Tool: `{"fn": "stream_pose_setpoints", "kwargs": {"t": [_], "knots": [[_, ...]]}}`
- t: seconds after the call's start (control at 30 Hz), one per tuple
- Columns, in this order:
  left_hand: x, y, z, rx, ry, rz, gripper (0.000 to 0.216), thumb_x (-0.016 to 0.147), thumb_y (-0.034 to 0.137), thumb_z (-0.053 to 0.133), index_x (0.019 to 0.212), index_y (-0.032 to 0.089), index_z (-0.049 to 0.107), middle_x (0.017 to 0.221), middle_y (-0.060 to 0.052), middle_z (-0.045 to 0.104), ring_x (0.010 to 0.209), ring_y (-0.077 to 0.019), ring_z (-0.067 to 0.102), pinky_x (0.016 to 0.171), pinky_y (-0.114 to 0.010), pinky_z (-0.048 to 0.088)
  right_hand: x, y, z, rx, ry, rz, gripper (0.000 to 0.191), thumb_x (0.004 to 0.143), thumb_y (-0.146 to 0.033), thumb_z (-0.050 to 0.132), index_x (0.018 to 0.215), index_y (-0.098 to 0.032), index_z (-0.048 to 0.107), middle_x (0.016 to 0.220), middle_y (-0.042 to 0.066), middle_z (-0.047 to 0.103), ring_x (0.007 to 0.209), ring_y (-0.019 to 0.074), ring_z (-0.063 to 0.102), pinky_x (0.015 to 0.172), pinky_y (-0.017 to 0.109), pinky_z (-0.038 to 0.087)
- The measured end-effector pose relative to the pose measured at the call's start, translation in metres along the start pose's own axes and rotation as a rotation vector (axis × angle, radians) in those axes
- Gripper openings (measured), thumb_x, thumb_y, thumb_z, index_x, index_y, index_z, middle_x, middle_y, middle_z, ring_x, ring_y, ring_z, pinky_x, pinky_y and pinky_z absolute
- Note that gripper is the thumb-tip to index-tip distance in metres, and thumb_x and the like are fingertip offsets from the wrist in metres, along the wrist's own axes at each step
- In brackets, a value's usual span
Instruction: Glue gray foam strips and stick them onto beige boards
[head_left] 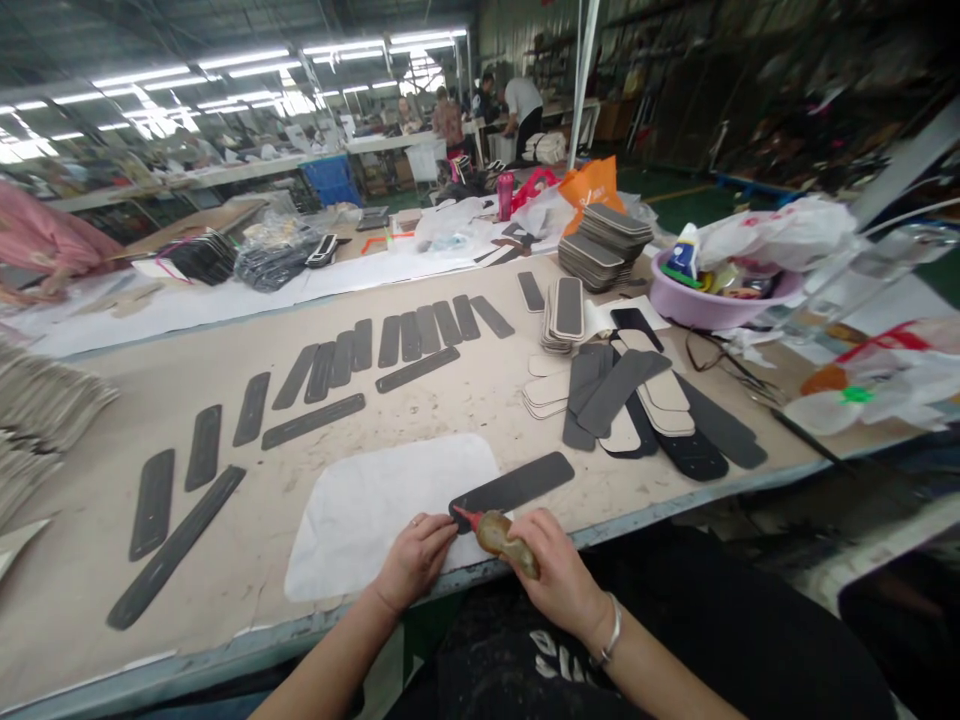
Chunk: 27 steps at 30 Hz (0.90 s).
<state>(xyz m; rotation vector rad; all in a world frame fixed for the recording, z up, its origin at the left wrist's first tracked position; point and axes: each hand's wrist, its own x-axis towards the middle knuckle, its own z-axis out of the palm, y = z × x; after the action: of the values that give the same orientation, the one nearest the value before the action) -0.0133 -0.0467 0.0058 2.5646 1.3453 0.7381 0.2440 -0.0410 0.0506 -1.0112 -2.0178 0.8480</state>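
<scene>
My left hand (pixel 416 560) presses its fingertips by the near end of the dark strip (pixel 517 487), my right hand (pixel 561 582) grips the glue bottle (pixel 504 536) with its nozzle there, so I'd squeeze gently, pinning that end flat over the white sheet (pixel 360 520) on the worktop (pixel 225 420).

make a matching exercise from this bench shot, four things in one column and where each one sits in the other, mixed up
1 glue bottle
2 nearest dark strip
3 lilac basin
4 white sheet

a back right of the table
b in the right hand
c near table edge, under the left hand
d under the bottle's red nozzle

Pairs: 1-b, 2-d, 3-a, 4-c
</scene>
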Motion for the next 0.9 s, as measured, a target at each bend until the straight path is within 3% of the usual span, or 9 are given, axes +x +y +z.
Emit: {"fn": "stream_pose_setpoints", "kwargs": {"t": [0.37,0.67,0.9], "knots": [[-0.005,-0.005,0.005,-0.019,0.002,0.001,0.024,0.090,0.014,0.047,0.108,0.017,0.061,0.103,-0.010,0.063,0.090,-0.0177,0.059,0.080,-0.033,0.052,-0.014,0.014,-0.024,-0.143,0.097,0.040,0.024,0.083,-0.004,0.048,0.100,-0.021,0.051,0.090,0.005,0.047,0.086,0.0224,0.046,0.075,0.039,0.045],[-0.001,-0.004,0.004,-0.002,0.026,0.008,0.023,0.091,0.016,0.046,0.106,0.018,0.062,0.102,-0.010,0.064,0.090,-0.0165,0.060,0.081,-0.031,0.053,-0.034,0.051,-0.063,-0.303,0.331,0.126,0.016,0.087,-0.017,0.053,0.102,-0.023,0.050,0.094,0.006,0.049,0.088,0.0236,0.050,0.079,0.043,0.047],[-0.001,-0.002,0.003,0.000,0.044,0.007,0.022,0.090,0.017,0.046,0.104,0.018,0.064,0.100,-0.009,0.065,0.089,-0.0164,0.061,0.080,-0.029,0.054,-0.037,0.057,-0.069,-0.398,0.421,0.127,0.017,0.088,-0.024,0.054,0.105,-0.024,0.050,0.096,0.008,0.050,0.090,0.0257,0.050,0.081,0.047,0.047]]}}
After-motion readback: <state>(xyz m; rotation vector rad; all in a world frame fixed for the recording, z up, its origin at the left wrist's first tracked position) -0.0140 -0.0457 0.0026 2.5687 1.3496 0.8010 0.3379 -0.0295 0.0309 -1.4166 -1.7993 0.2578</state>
